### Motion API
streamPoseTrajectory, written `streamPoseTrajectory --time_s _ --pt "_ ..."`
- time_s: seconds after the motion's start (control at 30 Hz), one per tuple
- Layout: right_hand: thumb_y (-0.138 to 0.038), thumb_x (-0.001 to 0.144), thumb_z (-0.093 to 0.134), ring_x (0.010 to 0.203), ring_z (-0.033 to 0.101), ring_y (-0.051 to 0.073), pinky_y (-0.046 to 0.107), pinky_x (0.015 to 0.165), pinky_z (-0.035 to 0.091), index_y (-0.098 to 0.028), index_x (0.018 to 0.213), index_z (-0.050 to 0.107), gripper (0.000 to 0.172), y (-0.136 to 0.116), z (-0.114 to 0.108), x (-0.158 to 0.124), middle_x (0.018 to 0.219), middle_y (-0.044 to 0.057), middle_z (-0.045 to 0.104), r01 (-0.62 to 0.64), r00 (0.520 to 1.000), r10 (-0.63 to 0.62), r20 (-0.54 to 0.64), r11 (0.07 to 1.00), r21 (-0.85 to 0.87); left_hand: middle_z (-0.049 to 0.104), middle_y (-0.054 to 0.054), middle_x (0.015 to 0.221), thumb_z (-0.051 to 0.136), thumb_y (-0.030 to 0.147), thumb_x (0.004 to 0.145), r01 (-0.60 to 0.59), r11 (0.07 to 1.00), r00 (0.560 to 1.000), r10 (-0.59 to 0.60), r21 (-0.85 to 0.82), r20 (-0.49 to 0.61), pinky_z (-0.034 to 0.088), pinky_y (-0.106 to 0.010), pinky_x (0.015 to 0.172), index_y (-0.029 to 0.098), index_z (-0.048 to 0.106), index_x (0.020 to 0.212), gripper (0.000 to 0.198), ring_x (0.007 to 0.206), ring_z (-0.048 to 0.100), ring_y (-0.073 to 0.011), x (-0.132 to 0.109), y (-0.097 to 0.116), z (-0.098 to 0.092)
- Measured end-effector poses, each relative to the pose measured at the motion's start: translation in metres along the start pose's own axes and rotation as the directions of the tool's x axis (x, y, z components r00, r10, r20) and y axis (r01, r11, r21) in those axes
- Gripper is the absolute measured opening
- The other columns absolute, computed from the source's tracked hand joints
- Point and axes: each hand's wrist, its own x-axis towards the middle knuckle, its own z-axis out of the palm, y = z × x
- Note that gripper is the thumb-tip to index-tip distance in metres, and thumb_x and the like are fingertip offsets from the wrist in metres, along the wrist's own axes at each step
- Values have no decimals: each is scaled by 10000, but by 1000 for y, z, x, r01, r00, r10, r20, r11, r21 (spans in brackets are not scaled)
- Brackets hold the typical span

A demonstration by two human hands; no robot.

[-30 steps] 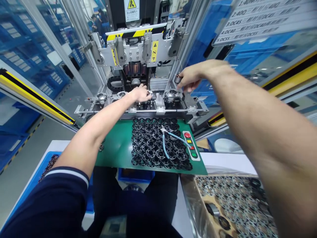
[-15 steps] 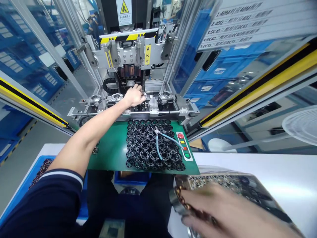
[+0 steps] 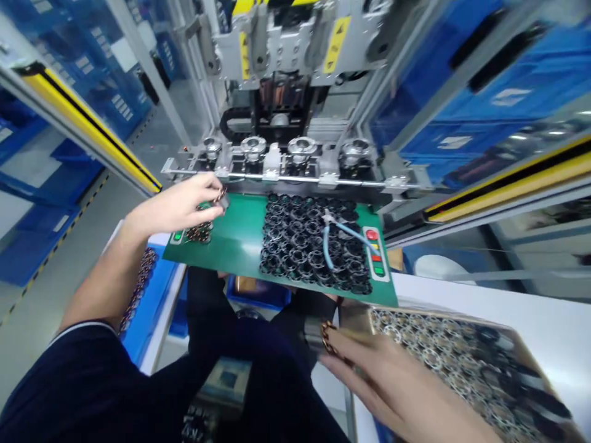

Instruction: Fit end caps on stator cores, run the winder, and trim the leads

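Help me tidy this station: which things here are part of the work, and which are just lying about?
Likely part of the work:
- left hand, holding a small ring
- right hand, holding a copper-wound metal part
- tray of rings

Probably just lying about:
- pliers, resting on black rings
- blue bin

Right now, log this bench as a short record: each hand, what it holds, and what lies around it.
Left hand: pinching a small ring above the green board
Right hand: holding a copper-edged part beside a tray of metal rings
On board: black rings, pliers, button panel
Beyond board: machine fixtures
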Motion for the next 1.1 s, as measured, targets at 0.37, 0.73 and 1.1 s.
streamPoseTrajectory --time_s 0.37,0.73,1.1 --pt "-500 1280 796 1283 876 293 493 1133 753 -213 1487 859 359 -71 177 267 1448 137 881 -26 918 197 345 896 -443 875 -133 1314 810 374 1181 568 815 806 -579 116 124 674 -415 1074 237 960 1152 205 1194 834 -321 -167 -37 140" --pt "-462 1292 739 1158 936 269 360 1076 698 -332 1672 837 413 -30 146 168 1235 46 973 -308 942 335 22 889 -339 749 -175 1677 856 405 1165 465 874 776 -480 -144 -410 717 -710 1301 320 872 1500 346 1492 805 -444 -189 -7 169" --pt "-422 1214 719 1221 878 401 455 1028 631 -251 1554 862 407 31 62 77 1204 143 948 -672 728 510 -459 661 -332 673 -185 1856 874 333 1191 -77 984 954 26 -161 -298 552 -709 1488 270 896 1500 316 1769 590 -460 2 108 196"
